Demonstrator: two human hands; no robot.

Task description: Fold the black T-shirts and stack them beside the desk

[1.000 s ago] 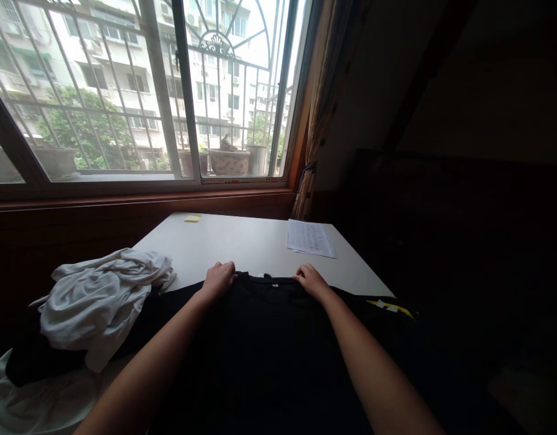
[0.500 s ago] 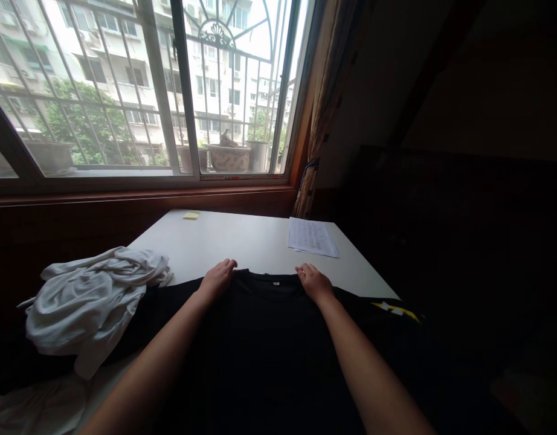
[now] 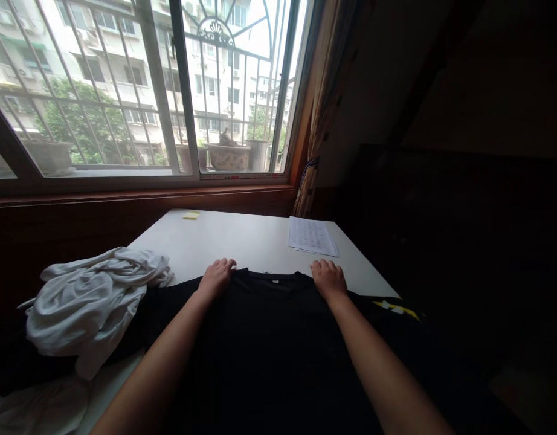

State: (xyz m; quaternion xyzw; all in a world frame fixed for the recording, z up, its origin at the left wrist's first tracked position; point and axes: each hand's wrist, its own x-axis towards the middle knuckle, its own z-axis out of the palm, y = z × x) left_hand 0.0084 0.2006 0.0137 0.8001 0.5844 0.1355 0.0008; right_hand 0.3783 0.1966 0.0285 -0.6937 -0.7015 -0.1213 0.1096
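Shirt [image 3: 260, 338], black, soft, limp and probably light, spread over the near worktop [image 3: 233, 235]. At left, crumpled white cloth [image 3: 92, 302] in loose folds. Likely best held at both shoulders, beside the thin collar [image 3: 273, 277]. Left hand [image 3: 217, 278] and right hand [image 3: 329, 279] there, with bent fingers; pinching or only resting, impossible to tell. Farther right, flat papers [image 3: 312, 235]; far left, small yellow note [image 3: 191, 215].

Left forearm [image 3: 157, 368]: bare, stretched forward and slanting inward
Right forearm [image 3: 378, 356]: bare, slanting inward too
Left hand [image 3: 217, 277]: back uppermost, fingers bent forward and inward
Right hand [image 3: 329, 278]: back uppermost, fingers loosely curled (their undersides are hidden)
Spacing: hands apart, nearly level
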